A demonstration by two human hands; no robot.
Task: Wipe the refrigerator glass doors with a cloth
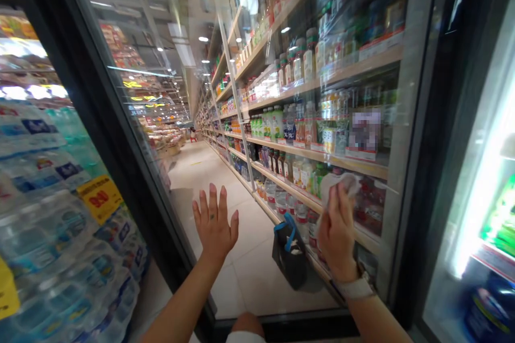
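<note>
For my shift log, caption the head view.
Left hand spread at the glass door, right hand holding a white cloth up to it.

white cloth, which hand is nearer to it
Right: the right hand is on the white cloth, which shows around its fingertips. The left hand is spread open, well off to the left and apart from it.

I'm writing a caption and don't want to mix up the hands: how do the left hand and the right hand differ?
The left hand holds nothing, while the right hand has a pale cloth. The left hand's fingers are spread apart; the right hand's are close together. The left wrist is bare, whereas the right wears a pale band. Both hands are raised at the black-framed glass door.
</note>
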